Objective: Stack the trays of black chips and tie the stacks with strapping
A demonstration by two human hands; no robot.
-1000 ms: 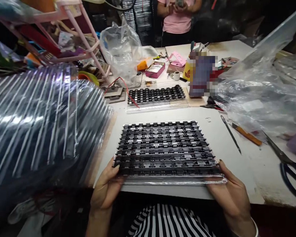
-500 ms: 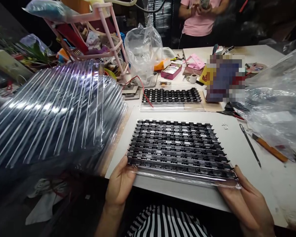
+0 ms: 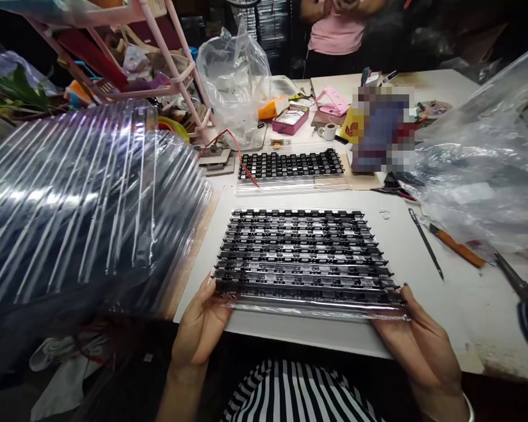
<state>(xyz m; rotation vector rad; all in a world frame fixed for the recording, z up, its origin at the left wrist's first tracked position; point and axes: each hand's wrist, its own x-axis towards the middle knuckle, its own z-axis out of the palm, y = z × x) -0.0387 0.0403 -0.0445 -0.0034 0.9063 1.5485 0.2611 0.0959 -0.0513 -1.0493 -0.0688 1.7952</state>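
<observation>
A clear plastic tray point(image 3: 299, 261) filled with rows of small black parts with metal pins lies before me over the white table. My left hand point(image 3: 202, 319) grips its near left corner, thumb on the edge and fingers underneath. At the near right corner my right hand point(image 3: 422, 337) holds it the same way, its fingers partly hidden below. Farther back sits a second clear tray point(image 3: 286, 184) with similar black parts, and a red strip point(image 3: 242, 161) lies across its left end.
Stacked clear ribbed trays point(image 3: 83, 199) fill the left side. To the right are tweezers point(image 3: 426, 243), an orange-handled tool point(image 3: 457, 246), scissors point(image 3: 525, 305) and a plastic bag point(image 3: 466, 176). A pink rack point(image 3: 176, 79) stands behind. A person in a pink shirt point(image 3: 337, 32) stands across the table.
The view has shifted to the right, so most things sit farther left and the scissors show more. Both hands keep their hold on the tray.
</observation>
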